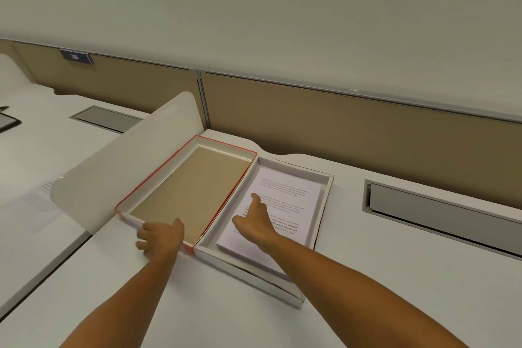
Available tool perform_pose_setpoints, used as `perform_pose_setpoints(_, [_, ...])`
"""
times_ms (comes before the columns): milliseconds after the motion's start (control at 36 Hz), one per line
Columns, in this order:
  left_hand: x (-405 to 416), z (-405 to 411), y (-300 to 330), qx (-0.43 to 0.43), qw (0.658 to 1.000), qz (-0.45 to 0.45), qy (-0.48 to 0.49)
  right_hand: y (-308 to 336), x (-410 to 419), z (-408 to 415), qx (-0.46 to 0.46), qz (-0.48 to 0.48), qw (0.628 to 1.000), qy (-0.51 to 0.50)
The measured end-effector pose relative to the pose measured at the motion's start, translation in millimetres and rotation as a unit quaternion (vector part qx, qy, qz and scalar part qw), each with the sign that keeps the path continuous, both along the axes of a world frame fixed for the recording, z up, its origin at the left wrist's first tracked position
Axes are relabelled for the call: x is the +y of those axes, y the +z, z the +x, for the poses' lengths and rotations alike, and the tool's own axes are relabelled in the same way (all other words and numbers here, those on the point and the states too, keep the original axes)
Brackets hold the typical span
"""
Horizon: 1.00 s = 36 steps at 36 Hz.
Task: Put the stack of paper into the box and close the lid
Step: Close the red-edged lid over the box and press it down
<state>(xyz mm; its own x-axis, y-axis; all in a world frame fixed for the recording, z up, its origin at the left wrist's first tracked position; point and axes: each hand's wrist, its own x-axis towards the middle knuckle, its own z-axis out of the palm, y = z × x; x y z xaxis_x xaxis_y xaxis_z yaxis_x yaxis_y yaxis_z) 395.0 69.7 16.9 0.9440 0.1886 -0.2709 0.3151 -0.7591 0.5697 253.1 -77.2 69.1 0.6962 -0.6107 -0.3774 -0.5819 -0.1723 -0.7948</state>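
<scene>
A stack of printed white paper [291, 200] lies flat inside the shallow white box [324, 206] on the desk. The lid [186, 192], red-edged with a brown inside, lies open to the left of the box, joined along their shared long side. My right hand [255, 220] rests flat on top of the paper, fingers spread and pointing away from me. My left hand [161, 237] grips the near edge of the lid at its front left corner, thumb on the inner rim.
A curved white divider panel [127, 161] stands just left of the lid. A tan partition [367, 127] runs along the back of the desk. A cable tray slot [440, 212] sits to the right, another [107, 118] on the neighbouring desk.
</scene>
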Motion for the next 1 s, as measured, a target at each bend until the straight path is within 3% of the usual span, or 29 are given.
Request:
perform_pose_setpoints(111, [13,7,-8,0.027,0.999,-0.024,0.038,-6,4,7,0.013,-0.015,0.999,0.026])
perform_pose_setpoints(278, [25,3,-13,0.049,0.998,-0.017,0.021,-15,9,17,0.023,-0.015,0.998,0.048])
perform_pose_setpoints(639, [22,-5,-6,0.034,0.976,-0.215,-0.003,-14,16,11,0.024,-0.011,0.998,0.052])
perform_pose_setpoints(778, [19,0,-8,0.044,0.945,-0.324,0.015,-13,10,10,0.021,-0.005,0.999,0.041])
perform_pose_setpoints(1000, [25,-13,1,-0.005,0.908,-0.419,0.011,12,7,3,-0.017,0.006,1.0,0.023])
